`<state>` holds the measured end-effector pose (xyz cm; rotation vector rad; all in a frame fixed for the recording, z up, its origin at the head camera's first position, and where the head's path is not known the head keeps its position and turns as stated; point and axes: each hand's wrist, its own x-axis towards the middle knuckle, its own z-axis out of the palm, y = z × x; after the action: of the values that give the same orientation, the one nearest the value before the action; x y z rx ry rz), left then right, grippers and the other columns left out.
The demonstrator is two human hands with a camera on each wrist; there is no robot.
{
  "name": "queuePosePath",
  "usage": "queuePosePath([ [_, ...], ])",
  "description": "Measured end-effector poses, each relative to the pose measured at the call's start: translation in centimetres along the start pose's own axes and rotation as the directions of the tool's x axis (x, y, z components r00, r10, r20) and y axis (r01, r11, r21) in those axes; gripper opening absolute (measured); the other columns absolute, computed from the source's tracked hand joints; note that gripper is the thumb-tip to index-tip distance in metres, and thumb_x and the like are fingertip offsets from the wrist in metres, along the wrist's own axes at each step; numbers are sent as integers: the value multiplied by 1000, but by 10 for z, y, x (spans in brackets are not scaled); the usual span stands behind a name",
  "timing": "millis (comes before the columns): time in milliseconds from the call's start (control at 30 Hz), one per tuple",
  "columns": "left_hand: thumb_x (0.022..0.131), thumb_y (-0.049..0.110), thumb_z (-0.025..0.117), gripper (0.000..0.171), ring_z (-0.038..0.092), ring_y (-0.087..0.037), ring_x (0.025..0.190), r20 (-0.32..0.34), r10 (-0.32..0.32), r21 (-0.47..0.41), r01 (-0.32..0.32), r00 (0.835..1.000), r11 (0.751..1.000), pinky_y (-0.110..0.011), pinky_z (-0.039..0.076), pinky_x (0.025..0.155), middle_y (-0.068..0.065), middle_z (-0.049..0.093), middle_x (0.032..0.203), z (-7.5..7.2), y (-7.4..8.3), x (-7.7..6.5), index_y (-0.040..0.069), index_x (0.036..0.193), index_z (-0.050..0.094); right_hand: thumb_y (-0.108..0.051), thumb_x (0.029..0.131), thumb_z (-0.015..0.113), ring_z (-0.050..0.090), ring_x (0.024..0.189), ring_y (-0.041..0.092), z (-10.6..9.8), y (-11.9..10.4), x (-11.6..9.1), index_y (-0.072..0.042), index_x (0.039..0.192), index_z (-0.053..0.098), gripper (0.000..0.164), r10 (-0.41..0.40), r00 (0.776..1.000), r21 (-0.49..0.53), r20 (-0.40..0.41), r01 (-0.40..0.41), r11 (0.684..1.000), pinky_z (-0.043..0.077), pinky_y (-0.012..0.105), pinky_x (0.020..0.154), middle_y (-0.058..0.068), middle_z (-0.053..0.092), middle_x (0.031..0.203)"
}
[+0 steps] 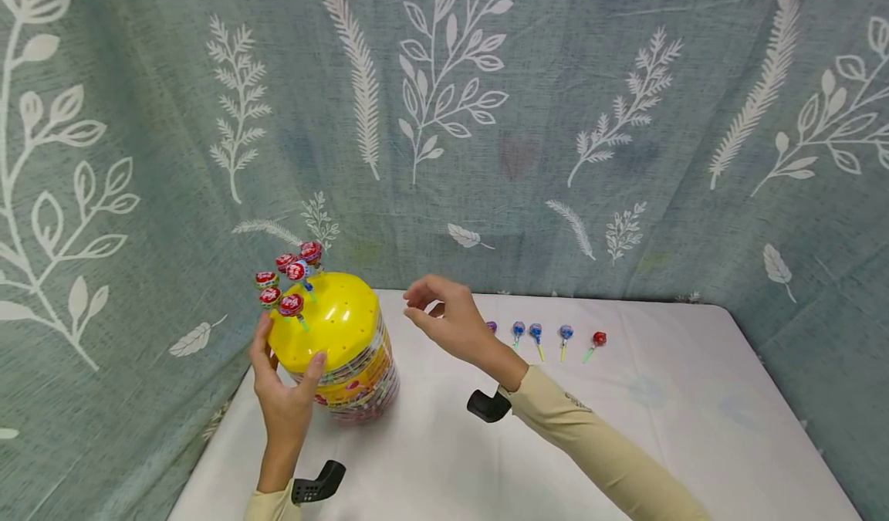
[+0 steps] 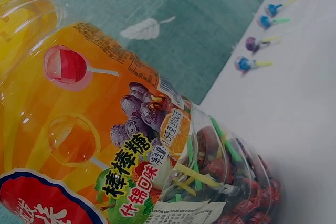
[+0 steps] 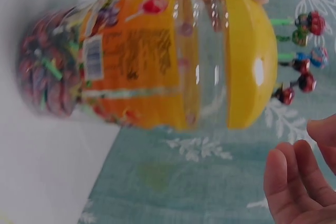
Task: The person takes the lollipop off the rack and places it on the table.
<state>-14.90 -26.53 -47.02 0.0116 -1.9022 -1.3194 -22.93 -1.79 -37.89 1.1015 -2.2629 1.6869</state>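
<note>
A clear plastic jar point(image 1: 357, 382) with an orange label and a yellow lid point(image 1: 340, 316) stands at the left of the table. Lollipops with red and green wrappers show through its lower wall in the left wrist view. Several wrapped lollipops point(image 1: 292, 305) stand by their sticks in small holes at the lid's left side. My left hand point(image 1: 283, 401) grips the jar around the lid, thumb in front and fingers at the left side. To the right of the jar, my right hand point(image 1: 451, 320) hovers with fingers loosely bent and nothing in them; the right wrist view shows its fingertips point(image 3: 275, 166) apart from the lid.
On the white tablecloth point(image 1: 444, 459), a row of several lollipops point(image 1: 535, 332) lies toward the back, blue and purple ones with a red lollipop point(image 1: 599, 339) at the right end. A green leaf-patterned curtain point(image 1: 521, 158) hangs behind and around the table.
</note>
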Motion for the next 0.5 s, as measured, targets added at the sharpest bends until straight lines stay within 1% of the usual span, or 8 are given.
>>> queuePosePath([
  [200,77,10,70,85,31,-18,132,0,-5,-1,5,1000,1000,-30,26,108,2,30,150,0,2,1,20,149,26,-5,87,65,59,80,12,17,-13,8,-6,102,61,15,-36,999,47,8,35,998,51,29,64,4,64,91],
  [400,78,11,70,85,31,-17,132,3,-27,4,27,1000,1000,-29,26,108,5,29,150,-1,4,0,22,149,25,-7,88,65,60,84,12,36,-21,18,-1,106,60,20,-40,998,78,39,37,996,51,27,69,9,65,94],
  [500,78,11,70,84,31,-17,132,5,-33,13,33,999,999,-29,25,108,6,28,151,-1,2,0,22,149,25,-6,87,65,61,85,16,44,-30,22,1,106,59,21,-32,998,91,51,27,995,52,27,71,13,65,97],
])
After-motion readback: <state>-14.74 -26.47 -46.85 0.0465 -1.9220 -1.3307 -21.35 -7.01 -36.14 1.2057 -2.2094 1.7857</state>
